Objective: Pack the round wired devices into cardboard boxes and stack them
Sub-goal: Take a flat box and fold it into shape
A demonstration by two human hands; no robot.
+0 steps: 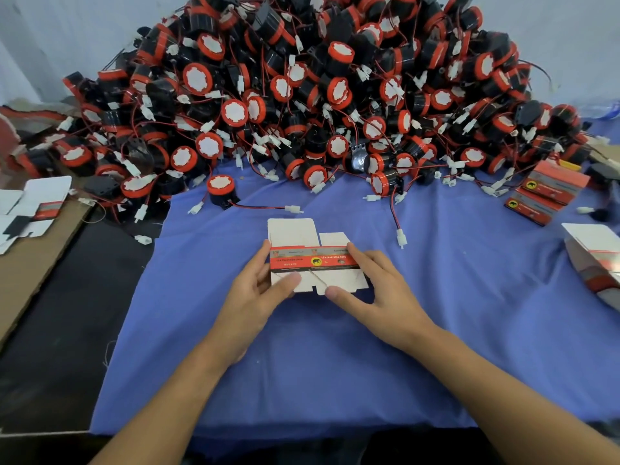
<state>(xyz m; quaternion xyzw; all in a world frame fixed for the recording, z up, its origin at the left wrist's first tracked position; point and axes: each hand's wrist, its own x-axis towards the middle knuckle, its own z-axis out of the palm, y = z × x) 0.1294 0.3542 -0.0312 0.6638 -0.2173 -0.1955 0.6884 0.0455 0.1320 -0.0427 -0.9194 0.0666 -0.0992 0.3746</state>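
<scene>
- Although folded flat, the cardboard box (313,260) is held over the blue cloth (436,313) between both hands.
- Left hand (258,297) pinches its left edge, thumb on the front.
- Right hand (372,286) pinches its right edge, thumb and forefinger spread.
- Round wired devices (302,95) lie heaped just behind.

Two hands (258,290) (372,286), one flat box (315,263) between them, two packed boxes (555,182) (533,206), countless devices (318,78).

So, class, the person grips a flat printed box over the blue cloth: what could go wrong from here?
1. The flat box, gripped by the left hand and right hand, may crease or tear at its thin flaps when opened.
2. The device pile looks tangled by its wires; pulling one device could drag others onto the blue cloth.
</scene>
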